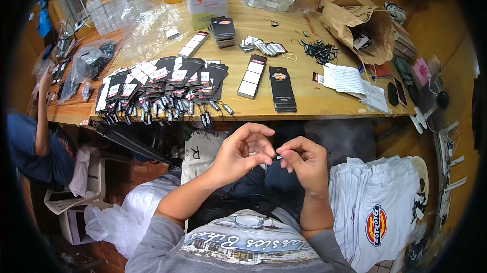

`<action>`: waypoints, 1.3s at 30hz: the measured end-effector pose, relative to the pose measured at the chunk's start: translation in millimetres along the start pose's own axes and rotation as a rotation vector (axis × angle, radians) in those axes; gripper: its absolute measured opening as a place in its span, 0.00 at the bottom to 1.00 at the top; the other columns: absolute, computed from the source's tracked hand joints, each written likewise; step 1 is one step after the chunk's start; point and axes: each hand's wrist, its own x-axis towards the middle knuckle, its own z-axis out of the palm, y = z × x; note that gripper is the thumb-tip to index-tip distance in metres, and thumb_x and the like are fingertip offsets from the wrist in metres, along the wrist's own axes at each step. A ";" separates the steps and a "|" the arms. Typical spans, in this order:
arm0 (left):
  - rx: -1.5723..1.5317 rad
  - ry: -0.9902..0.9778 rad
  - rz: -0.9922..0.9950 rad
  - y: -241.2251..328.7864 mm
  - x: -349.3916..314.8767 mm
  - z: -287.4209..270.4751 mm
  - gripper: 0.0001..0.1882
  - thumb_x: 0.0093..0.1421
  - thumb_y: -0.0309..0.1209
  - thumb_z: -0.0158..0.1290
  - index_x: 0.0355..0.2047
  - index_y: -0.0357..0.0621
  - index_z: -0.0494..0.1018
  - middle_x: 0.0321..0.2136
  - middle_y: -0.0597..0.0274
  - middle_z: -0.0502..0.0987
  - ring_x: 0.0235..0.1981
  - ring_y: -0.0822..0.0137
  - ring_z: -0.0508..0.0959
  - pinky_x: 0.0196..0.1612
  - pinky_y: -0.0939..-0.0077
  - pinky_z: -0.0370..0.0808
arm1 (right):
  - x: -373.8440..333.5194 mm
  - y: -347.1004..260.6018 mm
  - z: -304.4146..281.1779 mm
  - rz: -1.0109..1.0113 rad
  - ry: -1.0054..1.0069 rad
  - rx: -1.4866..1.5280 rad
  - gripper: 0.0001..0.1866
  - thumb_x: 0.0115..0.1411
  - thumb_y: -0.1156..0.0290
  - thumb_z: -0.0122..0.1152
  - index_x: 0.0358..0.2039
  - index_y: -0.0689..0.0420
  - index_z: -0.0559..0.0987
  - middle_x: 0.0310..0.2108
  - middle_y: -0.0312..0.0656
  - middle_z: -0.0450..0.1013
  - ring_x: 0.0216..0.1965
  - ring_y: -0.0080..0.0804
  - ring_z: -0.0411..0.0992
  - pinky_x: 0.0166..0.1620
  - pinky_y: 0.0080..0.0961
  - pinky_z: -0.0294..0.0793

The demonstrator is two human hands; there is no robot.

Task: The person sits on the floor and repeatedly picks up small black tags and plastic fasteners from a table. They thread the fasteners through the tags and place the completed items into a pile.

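Observation:
In front of my chest, below the table edge, my two hands meet. My right hand [303,160] is closed in a pinch on the small dark plastic end of a hang tag string [278,158]. My left hand [243,150] is curled beside it, its thumb and fingertips drawn in close to the same piece; what lies between them is too small to make out. Nearest on the table are a stack of black hang tags [282,88] and a stack of tags with white label panels [251,76]. A pile of black tag strings [319,51] lies farther right.
Many strung black tags [165,82] overlap at the table's left front edge. Behind stand a box [205,1] and a tag stack [222,29]. A paper bag [350,24] and notepad [345,80] lie right. Folded white shirts [375,197] sit beside me; another person's arm [43,115] shows left.

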 end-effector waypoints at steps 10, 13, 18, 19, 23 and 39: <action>-0.025 -0.066 0.057 -1.2 -5.4 -5.5 0.18 0.46 0.16 0.50 0.39 0.33 0.62 0.25 0.61 0.70 0.28 0.76 0.71 0.33 0.84 0.68 | -1.7 2.3 10.4 -0.031 -0.065 0.014 0.04 0.50 0.75 0.55 0.25 0.63 0.73 0.16 0.35 0.68 0.17 0.14 0.63 0.19 0.09 0.60; 0.052 -0.065 0.071 -2.0 -11.4 -12.3 0.20 0.46 0.19 0.53 0.41 0.34 0.61 0.28 0.61 0.70 0.31 0.75 0.71 0.35 0.82 0.68 | 1.5 0.5 14.2 -0.059 -0.101 -0.041 0.04 0.50 0.76 0.55 0.25 0.64 0.73 0.15 0.35 0.68 0.17 0.15 0.64 0.20 0.09 0.61; -0.094 -0.362 -0.057 -5.5 -9.0 -37.3 0.29 0.53 0.46 0.45 0.49 0.38 0.55 0.41 0.55 0.67 0.42 0.68 0.67 0.43 0.77 0.62 | 11.8 -24.2 20.6 -0.107 -0.239 -0.081 0.03 0.49 0.77 0.55 0.24 0.64 0.73 0.15 0.36 0.69 0.17 0.17 0.65 0.21 0.11 0.63; -0.204 -0.487 -0.134 -8.8 -9.7 -39.3 0.29 0.54 0.46 0.44 0.49 0.38 0.55 0.41 0.54 0.67 0.42 0.68 0.67 0.43 0.76 0.62 | 15.4 -32.7 19.5 -0.097 -0.272 -0.077 0.03 0.49 0.77 0.55 0.24 0.64 0.73 0.16 0.37 0.69 0.17 0.17 0.65 0.21 0.12 0.63; -0.341 -0.718 -0.404 -1.3 -18.0 -40.8 0.27 0.52 0.38 0.49 0.47 0.34 0.57 0.34 0.52 0.70 0.39 0.64 0.70 0.42 0.74 0.64 | 28.9 -42.4 19.9 -0.190 -0.349 -0.134 0.03 0.48 0.78 0.55 0.24 0.65 0.74 0.17 0.40 0.70 0.18 0.19 0.66 0.21 0.14 0.65; 1.870 -0.512 0.163 103.5 126.5 -115.8 0.11 0.46 0.23 0.46 0.26 0.54 0.73 0.26 0.70 0.69 0.42 0.69 0.64 0.51 0.61 0.50 | 28.6 17.4 44.2 0.078 -0.276 0.125 0.05 0.53 0.78 0.50 0.31 0.62 0.70 0.20 0.37 0.69 0.17 0.15 0.63 0.19 0.09 0.62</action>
